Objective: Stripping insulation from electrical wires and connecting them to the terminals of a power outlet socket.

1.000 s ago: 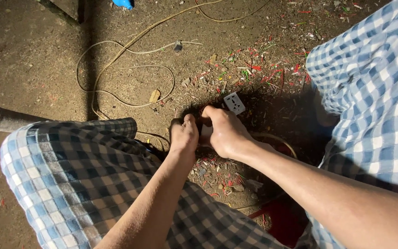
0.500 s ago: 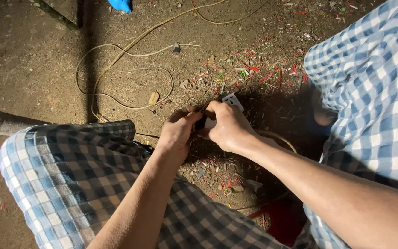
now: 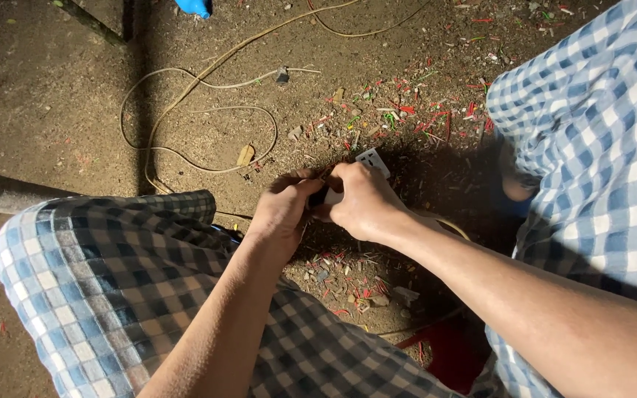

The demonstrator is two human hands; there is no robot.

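My left hand and my right hand meet low over the dirt floor between my knees. Both close around a small dark object, mostly hidden by the fingers. A white socket plate pokes out just beyond my right hand's knuckles. Whether the dark piece is joined to the plate is hidden. A pale cable curves out from under my right wrist.
Thin pale wire loops over the ground at the upper left. Red and green wire clippings litter the dirt ahead. A grey pipe lies at left, a blue object at the top, a red thing below.
Both hands shifted slightly up and right, and the white plate now shows more beyond my right hand. The grip stays closed throughout.
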